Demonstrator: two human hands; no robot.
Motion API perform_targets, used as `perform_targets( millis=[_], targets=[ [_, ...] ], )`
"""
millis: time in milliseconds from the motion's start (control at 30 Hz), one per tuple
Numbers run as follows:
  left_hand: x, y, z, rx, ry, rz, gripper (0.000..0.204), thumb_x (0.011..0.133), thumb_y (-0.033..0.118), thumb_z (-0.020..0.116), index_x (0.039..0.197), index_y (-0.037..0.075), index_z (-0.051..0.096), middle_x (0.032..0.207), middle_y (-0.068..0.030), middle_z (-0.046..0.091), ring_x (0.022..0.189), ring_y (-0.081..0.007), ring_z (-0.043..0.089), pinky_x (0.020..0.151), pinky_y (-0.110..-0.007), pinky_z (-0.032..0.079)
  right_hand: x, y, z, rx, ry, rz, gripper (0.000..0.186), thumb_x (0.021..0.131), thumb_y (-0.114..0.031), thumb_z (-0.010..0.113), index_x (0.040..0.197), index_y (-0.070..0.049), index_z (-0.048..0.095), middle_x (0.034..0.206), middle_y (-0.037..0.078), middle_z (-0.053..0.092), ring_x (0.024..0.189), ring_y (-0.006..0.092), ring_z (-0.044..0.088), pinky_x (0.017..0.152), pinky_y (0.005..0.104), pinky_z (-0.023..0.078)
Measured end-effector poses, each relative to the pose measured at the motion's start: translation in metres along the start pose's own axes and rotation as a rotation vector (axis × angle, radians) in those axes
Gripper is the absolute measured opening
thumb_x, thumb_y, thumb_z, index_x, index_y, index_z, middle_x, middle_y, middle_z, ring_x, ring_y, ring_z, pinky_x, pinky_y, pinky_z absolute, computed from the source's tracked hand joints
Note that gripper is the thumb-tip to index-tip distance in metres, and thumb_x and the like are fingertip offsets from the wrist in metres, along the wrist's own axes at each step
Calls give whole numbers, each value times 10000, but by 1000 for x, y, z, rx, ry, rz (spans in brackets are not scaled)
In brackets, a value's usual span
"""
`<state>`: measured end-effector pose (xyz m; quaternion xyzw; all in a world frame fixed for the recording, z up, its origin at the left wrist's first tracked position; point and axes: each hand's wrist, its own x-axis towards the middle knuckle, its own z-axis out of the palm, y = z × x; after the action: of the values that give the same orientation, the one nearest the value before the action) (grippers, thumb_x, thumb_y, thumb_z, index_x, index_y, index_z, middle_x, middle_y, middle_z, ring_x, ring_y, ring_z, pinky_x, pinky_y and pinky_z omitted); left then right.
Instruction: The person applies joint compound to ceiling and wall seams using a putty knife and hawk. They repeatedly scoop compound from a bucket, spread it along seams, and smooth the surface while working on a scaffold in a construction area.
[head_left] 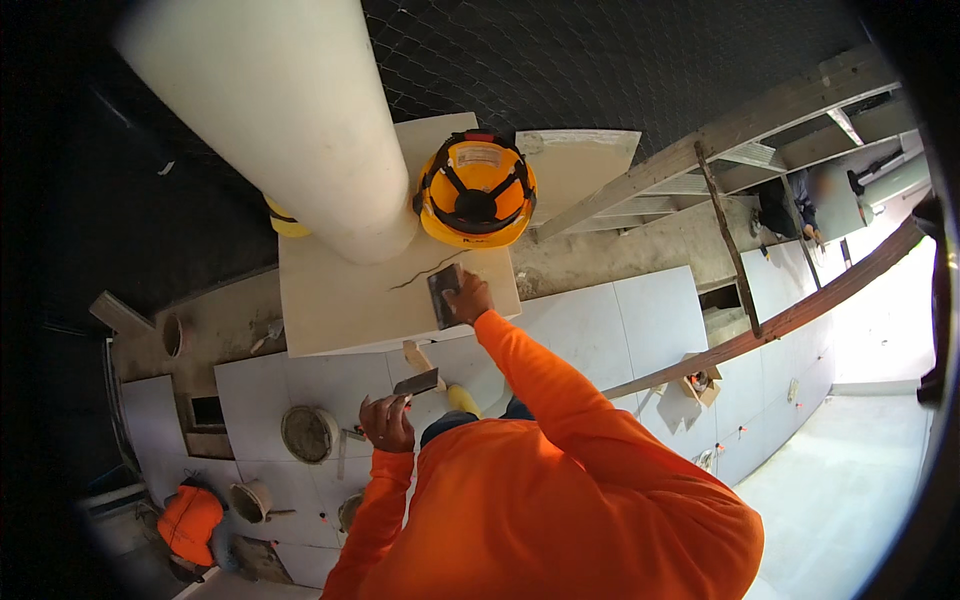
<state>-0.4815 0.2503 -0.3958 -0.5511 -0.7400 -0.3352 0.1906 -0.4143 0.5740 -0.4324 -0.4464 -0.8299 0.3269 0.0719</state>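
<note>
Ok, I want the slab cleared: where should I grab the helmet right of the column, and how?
Probably by the near rim, from the near right. The helmet lies open side up, which leaves that edge exposed, while the column crowds its left. The right hand would first need to put down its dark plate.

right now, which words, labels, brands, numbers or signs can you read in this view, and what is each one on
Pale label inside the yellow helmet: too small and blurred to read.
Dark marking near that helmet's edge: too small to read.
No readable text elsewhere, including on the tools in the left hand and right hand.
</note>
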Motion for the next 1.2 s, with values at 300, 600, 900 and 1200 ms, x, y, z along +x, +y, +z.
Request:
perform_targets(
  millis=[300,600,900,1200],
  targets=[
    [-4,14,-6,-54,107,-299,198,947,63,585,1119,62,683,984,-122,640,919,-340,599,893,-481,476,-4,130,-160,-45,673,-5,432,844,-244,731,1193,-23,606,968,150,711,826,346,684,707,436,542],
    [34,53,35,-1046,-6,-1267,335,974,125,595,1294,49,534,1057,7,575,915,-82,540,672,-260,483,-53,142,-85,-52,340,-245,732,853,-485,719,1382,-43,472,1118,227,674,1009,389,639,865,460,478],
    [86,91,60,-1480,-182,-1391,428,913,-4,609,1321,93,518,1141,-50,635,973,-195,631,862,-386,551,-53,150,-160,63,309,7,651,839,-377,733,1370,-56,532,1144,211,691,1025,381,684,871,428,552],
    [190,191,137,-1689,-558,-1222,433,941,0,574,1360,84,503,1221,-89,636,1003,-202,671,859,-389,602,-116,169,-235,1557,-115,265,438,945,-205,691,1306,20,587,1085,56,698,718,114,650,542,263,522]
  ],
)
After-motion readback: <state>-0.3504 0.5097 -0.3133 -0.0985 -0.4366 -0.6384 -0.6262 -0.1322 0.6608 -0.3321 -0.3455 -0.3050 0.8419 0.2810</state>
